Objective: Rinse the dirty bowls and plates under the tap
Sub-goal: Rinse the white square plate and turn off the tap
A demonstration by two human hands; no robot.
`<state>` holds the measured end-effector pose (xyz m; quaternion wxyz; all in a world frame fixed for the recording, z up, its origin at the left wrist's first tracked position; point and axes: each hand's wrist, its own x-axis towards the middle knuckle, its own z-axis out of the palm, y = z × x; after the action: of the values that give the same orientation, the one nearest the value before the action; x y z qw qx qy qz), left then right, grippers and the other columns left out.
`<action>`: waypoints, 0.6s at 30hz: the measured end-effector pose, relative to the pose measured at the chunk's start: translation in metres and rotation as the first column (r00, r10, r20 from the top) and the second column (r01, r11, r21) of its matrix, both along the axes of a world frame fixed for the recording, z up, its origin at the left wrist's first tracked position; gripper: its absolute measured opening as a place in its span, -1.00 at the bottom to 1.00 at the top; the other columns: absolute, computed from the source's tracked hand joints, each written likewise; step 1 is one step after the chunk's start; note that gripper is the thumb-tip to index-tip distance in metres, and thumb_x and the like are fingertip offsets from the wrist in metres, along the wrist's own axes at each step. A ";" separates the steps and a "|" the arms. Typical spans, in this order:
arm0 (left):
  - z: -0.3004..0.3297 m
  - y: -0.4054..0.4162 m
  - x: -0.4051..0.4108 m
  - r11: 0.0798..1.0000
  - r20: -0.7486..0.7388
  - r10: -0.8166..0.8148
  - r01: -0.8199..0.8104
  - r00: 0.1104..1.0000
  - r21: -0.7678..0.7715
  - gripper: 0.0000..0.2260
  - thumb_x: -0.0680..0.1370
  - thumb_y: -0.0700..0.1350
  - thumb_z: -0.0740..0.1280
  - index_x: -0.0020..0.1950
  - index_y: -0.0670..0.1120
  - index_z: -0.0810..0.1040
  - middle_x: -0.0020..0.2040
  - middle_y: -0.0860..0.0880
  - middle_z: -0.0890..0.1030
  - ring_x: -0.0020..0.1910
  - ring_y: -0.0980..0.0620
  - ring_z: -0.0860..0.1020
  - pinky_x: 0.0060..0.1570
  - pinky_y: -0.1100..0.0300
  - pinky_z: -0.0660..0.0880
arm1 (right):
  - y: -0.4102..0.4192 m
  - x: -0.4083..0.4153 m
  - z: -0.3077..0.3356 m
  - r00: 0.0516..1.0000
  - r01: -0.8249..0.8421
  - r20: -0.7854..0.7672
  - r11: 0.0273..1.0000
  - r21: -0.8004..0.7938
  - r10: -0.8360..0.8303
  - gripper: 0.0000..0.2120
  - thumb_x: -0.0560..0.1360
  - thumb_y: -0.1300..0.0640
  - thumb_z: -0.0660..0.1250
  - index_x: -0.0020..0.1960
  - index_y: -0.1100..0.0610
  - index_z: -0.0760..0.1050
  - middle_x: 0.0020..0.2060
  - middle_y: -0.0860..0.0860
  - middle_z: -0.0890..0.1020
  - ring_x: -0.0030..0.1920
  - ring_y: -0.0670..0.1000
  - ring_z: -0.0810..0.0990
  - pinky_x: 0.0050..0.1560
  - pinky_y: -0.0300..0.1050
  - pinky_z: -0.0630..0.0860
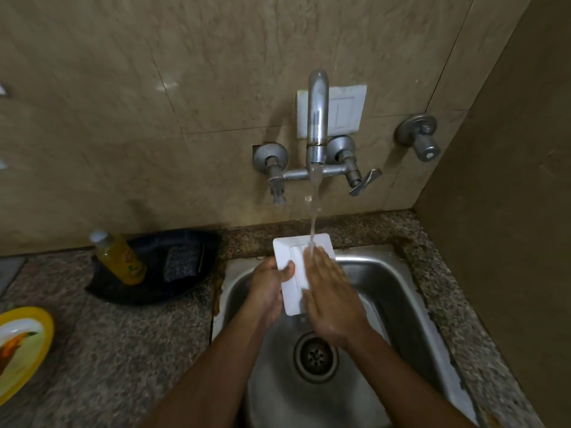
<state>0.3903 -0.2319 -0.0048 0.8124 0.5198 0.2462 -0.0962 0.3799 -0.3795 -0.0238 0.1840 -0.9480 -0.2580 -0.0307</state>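
We find the left hand (268,291) gripping the left edge of a white square plate (293,267), thumb curled over the rim and fingers hidden beneath, while the right hand (329,296) lies flat on the plate's face with its fingers straight and together, pointing toward the wall. The plate is held tilted over the back half of the sink (398,291), its far edge raised toward the back rim, and the edge nearest us lower, between the two wrists. Its longer run lies fore and aft, from us toward the wall. The stream of water (314,211) from the tap (317,118) lands at the right hand's fingertips, on the plate's far half, so we judge that any next pass of the rubbing hand works along that fore-and-aft line; both hands are on the plate, the right one over its wetted face. The sink basin holds no other dish that we can see; its drain (315,356) lies open below the wrists. On the worktop (129,344) at the sink's back-left corner, a dark tray (185,288) holds a bottle of yellow liquid (119,257) and a scouring pad (182,261). At the worktop's left edge sits a yellow-rimmed plate (21,344) with food residue, which we judge is not yet rinsed.
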 end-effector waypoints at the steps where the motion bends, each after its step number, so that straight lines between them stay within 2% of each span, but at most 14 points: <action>1: -0.001 -0.001 0.003 1.000 -0.001 0.008 -0.008 1.000 -0.003 -0.78 0.60 -0.26 0.28 0.22 -0.16 0.59 0.09 -0.18 0.69 0.08 -0.19 0.66 0.13 -0.12 0.57 | 0.006 0.001 0.001 0.999 0.031 -0.009 0.999 0.018 -0.031 -0.35 0.59 -0.09 -0.10 0.59 0.15 -0.14 0.57 0.04 -0.16 0.56 -0.02 -0.21 0.55 0.01 -0.10; 3: -0.002 0.004 0.010 0.999 0.001 0.043 -0.043 0.999 -0.008 -0.77 0.59 -0.25 0.29 0.23 -0.19 0.59 0.10 -0.21 0.68 0.11 -0.23 0.64 0.20 -0.17 0.53 | 0.006 -0.003 0.002 0.996 -0.093 0.015 0.996 0.012 0.093 -0.36 0.59 -0.06 -0.06 0.59 0.18 -0.09 0.57 0.07 -0.10 0.57 -0.01 -0.17 0.55 0.00 -0.08; 5: -0.002 0.009 0.012 0.998 0.003 0.066 -0.066 0.998 -0.008 -0.77 0.59 -0.26 0.30 0.23 -0.22 0.58 0.09 -0.23 0.68 0.08 -0.24 0.64 0.12 -0.15 0.56 | -0.008 -0.004 0.001 0.981 -0.194 0.017 0.981 -0.021 0.195 -0.37 0.59 -0.02 0.00 0.59 0.15 -0.08 0.58 0.04 -0.09 0.57 -0.04 -0.14 0.55 0.01 -0.02; 7: 0.002 0.005 0.012 0.998 0.007 0.058 -0.058 0.998 -0.005 -0.79 0.59 -0.26 0.29 0.20 -0.20 0.58 0.08 -0.22 0.68 0.04 -0.21 0.66 0.05 -0.10 0.59 | -0.010 0.006 0.004 0.995 -0.092 0.035 0.996 -0.009 0.092 -0.36 0.59 -0.05 -0.04 0.59 0.15 -0.11 0.57 0.04 -0.10 0.57 -0.03 -0.15 0.54 0.05 0.01; 9: 0.004 0.000 0.017 0.999 0.010 0.052 -0.052 0.999 -0.017 -0.80 0.60 -0.26 0.28 0.20 -0.20 0.59 0.08 -0.22 0.68 0.04 -0.21 0.66 0.05 -0.08 0.58 | 0.001 0.009 0.010 1.000 -0.015 0.025 1.000 0.007 0.015 -0.34 0.58 -0.07 -0.07 0.59 0.16 -0.14 0.58 0.07 -0.11 0.57 0.00 -0.18 0.55 0.05 -0.04; 12: 0.006 0.007 0.021 0.997 0.002 0.082 -0.082 0.997 -0.003 -0.82 0.59 -0.25 0.29 0.16 -0.18 0.60 0.07 -0.23 0.68 0.02 -0.22 0.65 0.05 -0.12 0.59 | -0.004 -0.004 0.006 0.975 -0.212 0.052 0.977 -0.032 0.214 -0.37 0.59 0.00 0.02 0.59 0.14 -0.09 0.58 0.05 -0.08 0.57 -0.02 -0.14 0.55 0.05 0.00; 14: 0.004 0.010 0.019 0.997 -0.007 0.079 -0.079 0.997 -0.012 -0.82 0.59 -0.22 0.31 0.17 -0.15 0.60 0.11 -0.23 0.67 0.08 -0.26 0.64 0.11 -0.25 0.54 | -0.023 0.001 0.003 0.984 -0.164 0.059 0.985 -0.051 0.167 -0.40 0.62 -0.04 -0.02 0.59 0.05 -0.14 0.58 -0.03 -0.14 0.56 -0.03 -0.20 0.54 0.05 -0.01; 15: 0.003 0.007 0.018 0.997 -0.016 0.071 -0.071 0.997 -0.022 -0.82 0.59 -0.21 0.30 0.17 -0.14 0.60 0.11 -0.20 0.67 0.08 -0.26 0.63 0.13 -0.28 0.52 | -0.027 0.006 -0.001 0.997 -0.070 0.043 0.998 0.000 0.070 -0.42 0.62 -0.08 -0.07 0.59 -0.01 -0.14 0.57 -0.05 -0.16 0.56 -0.03 -0.22 0.55 0.04 -0.05; 16: 0.004 0.003 0.016 0.998 -0.023 0.058 -0.059 0.998 -0.036 -0.83 0.60 -0.20 0.29 0.16 -0.13 0.60 0.10 -0.18 0.68 0.08 -0.25 0.63 0.14 -0.27 0.52 | -0.026 0.011 -0.002 0.999 0.046 0.004 0.991 0.126 -0.046 -0.44 0.61 -0.11 -0.10 0.59 -0.08 -0.09 0.58 -0.06 -0.12 0.56 -0.03 -0.19 0.54 0.01 -0.06; 17: 0.003 0.000 0.015 0.998 -0.025 0.037 -0.038 0.999 -0.053 -0.83 0.61 -0.20 0.28 0.16 -0.12 0.60 0.09 -0.17 0.69 0.09 -0.23 0.63 0.15 -0.25 0.52 | -0.023 0.014 0.000 0.982 0.180 -0.115 0.930 0.322 -0.150 -0.46 0.60 -0.12 -0.07 0.58 -0.13 -0.02 0.58 -0.06 -0.03 0.57 -0.01 -0.08 0.51 -0.02 0.01; 18: 0.002 -0.001 0.013 0.998 -0.023 0.007 -0.009 1.000 -0.064 -0.82 0.61 -0.20 0.27 0.18 -0.12 0.59 0.10 -0.16 0.69 0.10 -0.22 0.63 0.16 -0.23 0.52 | -0.020 0.016 0.004 0.935 0.326 -0.302 0.780 0.534 -0.185 -0.48 0.61 -0.10 0.02 0.56 -0.15 0.05 0.56 -0.04 0.12 0.54 0.00 0.12 0.48 -0.02 0.17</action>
<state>0.4030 -0.2330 -0.0026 0.8262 0.4912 0.2543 -0.1067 0.3955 -0.3998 -0.0197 0.4847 -0.8707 -0.0814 -0.0206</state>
